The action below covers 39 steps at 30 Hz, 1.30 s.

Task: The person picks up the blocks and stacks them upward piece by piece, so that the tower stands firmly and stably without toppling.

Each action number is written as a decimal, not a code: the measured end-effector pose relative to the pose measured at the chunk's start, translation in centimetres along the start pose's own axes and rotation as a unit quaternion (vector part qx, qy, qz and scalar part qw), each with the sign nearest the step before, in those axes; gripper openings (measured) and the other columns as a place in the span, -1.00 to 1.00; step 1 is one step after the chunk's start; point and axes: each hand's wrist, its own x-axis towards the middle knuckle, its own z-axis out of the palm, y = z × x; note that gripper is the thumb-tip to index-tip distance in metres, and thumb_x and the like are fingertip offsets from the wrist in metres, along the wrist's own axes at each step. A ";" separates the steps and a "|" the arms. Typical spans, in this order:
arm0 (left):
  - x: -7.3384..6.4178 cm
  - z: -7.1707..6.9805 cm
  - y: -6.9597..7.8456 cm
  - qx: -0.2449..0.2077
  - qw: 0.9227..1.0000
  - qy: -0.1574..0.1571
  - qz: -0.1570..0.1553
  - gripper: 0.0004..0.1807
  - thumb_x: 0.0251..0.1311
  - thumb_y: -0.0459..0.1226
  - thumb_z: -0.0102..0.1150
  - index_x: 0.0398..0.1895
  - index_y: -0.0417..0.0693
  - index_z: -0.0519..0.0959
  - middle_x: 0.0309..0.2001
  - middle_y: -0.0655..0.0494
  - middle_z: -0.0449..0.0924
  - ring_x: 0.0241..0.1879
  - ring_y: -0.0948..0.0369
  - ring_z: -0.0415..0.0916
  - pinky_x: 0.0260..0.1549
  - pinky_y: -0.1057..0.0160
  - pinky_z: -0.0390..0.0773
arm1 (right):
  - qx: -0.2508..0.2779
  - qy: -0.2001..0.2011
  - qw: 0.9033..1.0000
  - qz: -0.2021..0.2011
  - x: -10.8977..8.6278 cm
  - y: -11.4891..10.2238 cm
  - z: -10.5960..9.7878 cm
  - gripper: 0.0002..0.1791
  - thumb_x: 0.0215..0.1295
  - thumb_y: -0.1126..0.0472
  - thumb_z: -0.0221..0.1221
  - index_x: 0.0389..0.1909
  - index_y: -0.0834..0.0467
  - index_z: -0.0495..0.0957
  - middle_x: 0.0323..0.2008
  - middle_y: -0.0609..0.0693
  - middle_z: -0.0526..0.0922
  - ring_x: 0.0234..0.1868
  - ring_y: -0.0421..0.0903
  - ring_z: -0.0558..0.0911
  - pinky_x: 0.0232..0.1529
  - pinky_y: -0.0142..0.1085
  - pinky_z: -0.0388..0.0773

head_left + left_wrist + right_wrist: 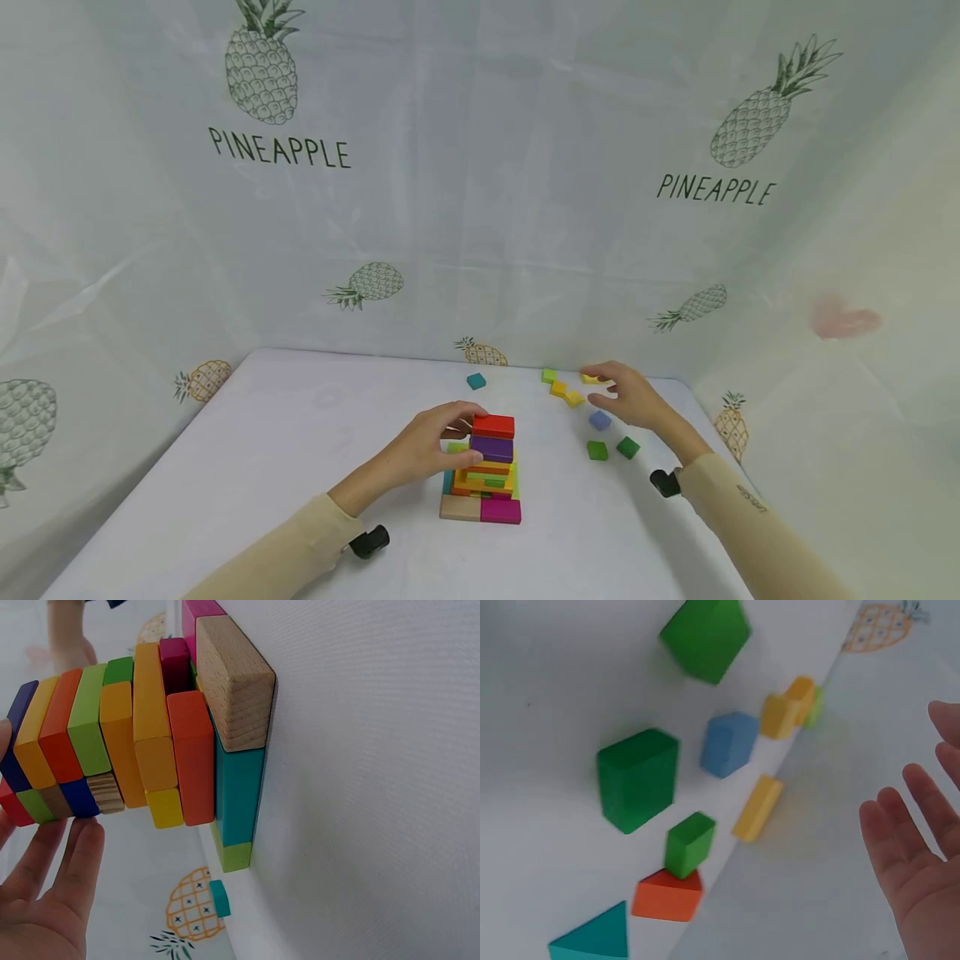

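A tower of coloured wooden blocks (491, 450) stands on the white table, with a red block (495, 427) on top. Its lowest layer includes a plain wood block (460, 507), a magenta block (500, 511) and a teal block (240, 795). My left hand (423, 446) holds the upper tower from the left, thumb on the purple block's front and fingers behind, against the back blocks in the left wrist view. Over the small loose blocks at the far right, my right hand (626, 396) hovers with fingers loosely extended and nothing in them, palm visible in the right wrist view.
Loose blocks lie right of the tower: a blue block (600, 420), green block (597, 451), dark green block (628, 447) and several yellowish ones. A teal block (476, 381) lies near the back edge. Beyond, an orange block (667, 896) shows. A pineapple-print cloth (480, 208) hangs behind.
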 end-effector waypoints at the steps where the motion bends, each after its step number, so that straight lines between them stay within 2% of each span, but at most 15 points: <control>1: 0.0 0.0 0.0 0.002 1.000 0.000 -0.002 -0.36 0.33 0.02 0.46 0.43 0.24 0.46 0.26 0.32 0.59 0.16 0.25 0.61 0.23 0.23 0.63 | 0.000 -0.004 1.000 0.006 0.1 0.5 0.1 -0.45 0.39 0.32 0.38 0.37 0.28 0.54 0.25 0.25 0.63 0.20 0.28 0.62 0.12 0.17 0.68; 5: 0.0 -0.1 0.2 0.007 1.000 -0.002 -0.012 -0.36 0.31 0.02 0.47 0.41 0.29 0.46 0.24 0.40 0.59 0.15 0.30 0.60 0.23 0.27 0.61 | 0.000 -0.017 1.000 0.024 0.8 2.4 0.8 -0.42 0.41 0.32 0.36 0.41 0.32 0.49 0.29 0.31 0.60 0.26 0.38 0.57 0.18 0.23 0.63; 9: 0.0 -0.2 0.3 0.007 1.000 -0.003 -0.010 -0.37 0.32 0.02 0.47 0.41 0.27 0.46 0.24 0.38 0.59 0.15 0.29 0.60 0.23 0.25 0.62 | 0.002 -0.030 0.998 0.054 1.4 3.9 1.5 -0.40 0.42 0.32 0.32 0.45 0.33 0.46 0.34 0.34 0.55 0.31 0.44 0.51 0.24 0.34 0.53; 15: 0.1 -0.3 0.5 0.005 1.000 -0.005 -0.010 -0.37 0.32 0.02 0.46 0.41 0.26 0.47 0.25 0.38 0.59 0.16 0.29 0.59 0.23 0.25 0.62 | 0.002 -0.054 0.990 0.129 2.2 5.7 2.3 -0.37 0.46 0.28 0.27 0.51 0.27 0.41 0.46 0.35 0.42 0.44 0.44 0.39 0.39 0.40 0.35; 22: 0.5 0.1 0.7 0.007 1.000 -0.012 -0.017 -0.37 0.32 0.01 0.46 0.41 0.27 0.46 0.24 0.42 0.58 0.16 0.33 0.58 0.24 0.29 0.60 | -0.015 -0.069 0.982 0.172 2.2 7.0 2.6 -0.35 0.47 0.21 0.28 0.51 0.27 0.39 0.51 0.39 0.34 0.51 0.46 0.28 0.46 0.42 0.23; 28: 0.4 0.1 0.6 0.007 1.000 -0.012 -0.025 -0.37 0.32 0.01 0.47 0.42 0.30 0.46 0.25 0.42 0.58 0.17 0.33 0.58 0.24 0.30 0.59 | -0.011 -0.097 0.979 0.181 2.2 7.5 2.8 -0.31 0.45 0.18 0.31 0.52 0.30 0.37 0.50 0.39 0.36 0.52 0.47 0.28 0.47 0.39 0.24; 32: 0.3 0.1 0.3 0.005 1.000 -0.010 -0.024 -0.37 0.32 0.01 0.47 0.41 0.33 0.46 0.24 0.44 0.58 0.17 0.33 0.58 0.24 0.29 0.60 | -0.019 -0.100 0.979 0.176 2.4 7.4 2.9 -0.32 0.45 0.16 0.31 0.50 0.30 0.39 0.50 0.38 0.38 0.51 0.47 0.28 0.47 0.40 0.23; 39: 0.2 0.0 0.0 0.004 1.000 -0.009 -0.020 -0.37 0.32 0.02 0.46 0.41 0.33 0.46 0.24 0.44 0.58 0.17 0.30 0.58 0.25 0.29 0.59 | -0.016 -0.090 0.983 0.159 2.5 6.9 3.2 -0.48 0.46 0.20 0.30 0.39 0.23 0.55 0.40 0.35 0.47 0.38 0.39 0.45 0.38 0.37 0.38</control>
